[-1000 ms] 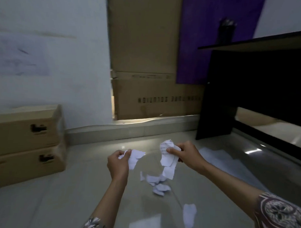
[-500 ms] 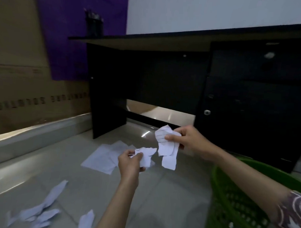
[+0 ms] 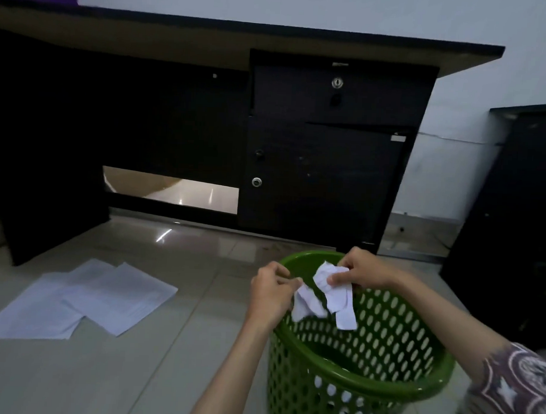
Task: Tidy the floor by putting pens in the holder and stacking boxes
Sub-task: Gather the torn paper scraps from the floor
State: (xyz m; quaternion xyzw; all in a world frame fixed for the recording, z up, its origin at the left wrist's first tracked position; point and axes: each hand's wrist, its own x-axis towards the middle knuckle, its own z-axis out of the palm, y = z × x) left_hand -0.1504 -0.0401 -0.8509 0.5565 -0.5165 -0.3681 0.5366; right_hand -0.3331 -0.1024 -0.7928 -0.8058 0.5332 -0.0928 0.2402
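Dimly, both hands (image 3: 272, 292) (image 3: 361, 268) pinch paper scraps (image 3: 333, 294), seemingly over basket (image 3: 383, 387).

Green basket (image 3: 383, 387): glossy plastic, perforated w/ oval holes. Paper scraps (image 3: 330, 292) in both hands: white, crumpled, matt. Paper sheets (image 3: 86, 296) on floor: flat, smooth. Floor tiles (image 3: 111, 371): glossy, reflective. Desk (image 3: 329, 165): dark matt wood laminate, w/ shiny metal locks (image 3: 337, 82). Sleeve (image 3: 519, 389): patterned cloth.

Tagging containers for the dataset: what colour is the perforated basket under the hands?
Green, with oval holes in the basket wall; shows in the head view.
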